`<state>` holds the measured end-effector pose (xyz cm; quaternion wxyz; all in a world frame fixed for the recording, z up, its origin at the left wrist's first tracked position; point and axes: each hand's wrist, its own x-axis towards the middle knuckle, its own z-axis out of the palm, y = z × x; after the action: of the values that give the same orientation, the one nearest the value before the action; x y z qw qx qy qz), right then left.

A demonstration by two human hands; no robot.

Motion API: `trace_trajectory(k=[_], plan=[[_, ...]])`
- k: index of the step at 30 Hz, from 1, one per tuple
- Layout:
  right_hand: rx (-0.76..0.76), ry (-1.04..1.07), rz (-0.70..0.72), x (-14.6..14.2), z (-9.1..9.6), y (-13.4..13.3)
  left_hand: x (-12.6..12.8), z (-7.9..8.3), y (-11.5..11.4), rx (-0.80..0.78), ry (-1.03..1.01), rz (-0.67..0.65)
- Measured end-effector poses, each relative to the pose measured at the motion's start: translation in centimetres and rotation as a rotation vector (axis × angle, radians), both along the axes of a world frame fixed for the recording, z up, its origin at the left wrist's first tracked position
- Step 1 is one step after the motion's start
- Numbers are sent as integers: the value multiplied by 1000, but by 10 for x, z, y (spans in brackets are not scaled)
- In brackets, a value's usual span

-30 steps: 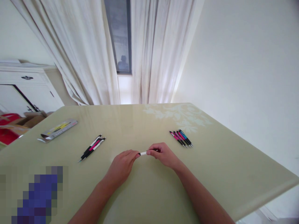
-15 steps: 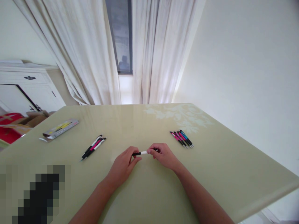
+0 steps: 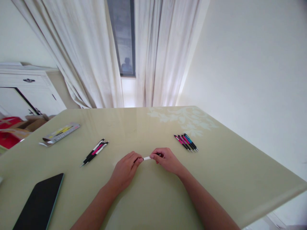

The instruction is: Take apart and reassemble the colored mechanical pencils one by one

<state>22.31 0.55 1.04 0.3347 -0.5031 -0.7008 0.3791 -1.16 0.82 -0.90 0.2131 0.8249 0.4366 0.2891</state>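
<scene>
Left hand [image 3: 126, 170] has closed over the pen's dark end

Half a second ago its thumb stood off the white-and-black pen [image 3: 146, 158]; now thumb and fingers meet in a narrow pinch at the left end, hiding most of the black part. The right hand [image 3: 167, 160] holds the other end, thumb against curled fingers, so only a short white length shows between. The pen lies level above the near-middle of the table [image 3: 216, 179]. Three pens [image 3: 94, 152] rest to the left, four pens [image 3: 186, 142] on the far right side.
</scene>
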Motion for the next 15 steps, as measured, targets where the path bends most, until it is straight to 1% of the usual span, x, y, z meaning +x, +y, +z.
trace_trajectory(k=[9,12,15], plan=[[3,-2,-5,0,-1,0,1,2,1,-6,-13,-4],[2,-11,-11,0,-1,0,2,2,1,-2,-15,-24],[-8,-4,-8,0,-1,0,1,1,2,-13,31,-19]])
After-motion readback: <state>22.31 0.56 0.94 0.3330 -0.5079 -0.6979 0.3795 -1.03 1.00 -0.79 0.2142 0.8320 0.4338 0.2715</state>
